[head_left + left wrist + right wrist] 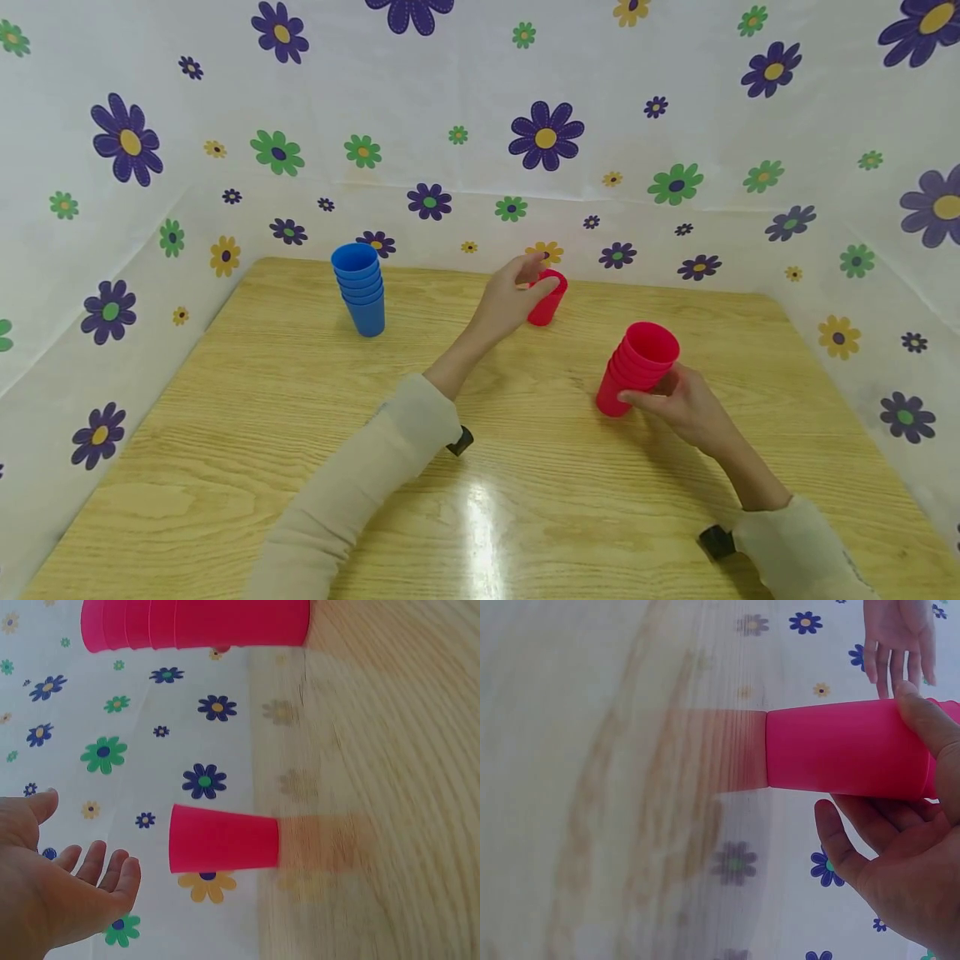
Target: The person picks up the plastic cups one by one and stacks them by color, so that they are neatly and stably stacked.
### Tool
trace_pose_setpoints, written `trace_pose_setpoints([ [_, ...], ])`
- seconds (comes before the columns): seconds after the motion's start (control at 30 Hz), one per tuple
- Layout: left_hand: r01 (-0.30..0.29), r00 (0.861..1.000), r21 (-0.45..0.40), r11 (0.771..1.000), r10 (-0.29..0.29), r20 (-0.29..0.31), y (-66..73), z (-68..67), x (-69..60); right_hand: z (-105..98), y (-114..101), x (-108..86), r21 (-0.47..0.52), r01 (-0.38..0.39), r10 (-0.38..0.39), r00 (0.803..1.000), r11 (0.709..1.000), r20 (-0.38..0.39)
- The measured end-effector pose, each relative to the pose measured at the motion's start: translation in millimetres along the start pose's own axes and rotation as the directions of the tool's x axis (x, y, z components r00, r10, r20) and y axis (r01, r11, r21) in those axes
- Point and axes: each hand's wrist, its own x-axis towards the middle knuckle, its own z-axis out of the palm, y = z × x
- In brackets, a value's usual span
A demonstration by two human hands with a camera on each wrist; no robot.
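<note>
A single red cup [543,310] stands upright towards the back of the table, and my left hand [506,300] is held beside it. The left wrist view shows this hand [71,877] with loosely bent fingers, apart from the red cup [225,840]. Further right, my right hand [686,404] grips a stack of nested red cups [633,367], thumb on the near side and fingers behind. In the right wrist view the base of the stack [840,750] is at the tabletop. At the back left stands a stack of nested blue cups [363,300], untouched.
The cups are on a glossy wood-grain table [225,433]. A white cloth [450,83] with printed flowers hangs behind the table and along both sides. A dark strap piece [460,441] shows under the left sleeve, and a dark one [717,542] by the right cuff.
</note>
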Motion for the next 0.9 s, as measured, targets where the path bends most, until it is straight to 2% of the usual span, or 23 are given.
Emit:
trace_pose_setpoints([
  [0.2,0.064,0.998,-0.002,0.998,-0.064,-0.011,-10.2,-7.1,5.5,-0.1,1.1,-1.5,0.012,-0.005,0.006,1.0,1.0,-0.002],
  [0.53,0.131,0.991,-0.002,0.991,-0.131,-0.001,-29.2,-7.5,14.7,-0.6,2.3,-2.3,0.013,-0.003,0.003,1.0,1.0,-0.008],
  [0.77,0.187,0.982,0.024,0.982,-0.187,0.006,-41.9,-0.9,25.1,0.5,2.0,-0.3,0.015,-0.001,0.001,1.0,1.0,-0.007],
  [0.9,0.194,0.981,0.048,0.98,-0.194,0.0,-49.0,6.9,32.3,0.2,1.4,-0.1,0.006,-0.004,0.004,1.0,1.0,-0.008],
])
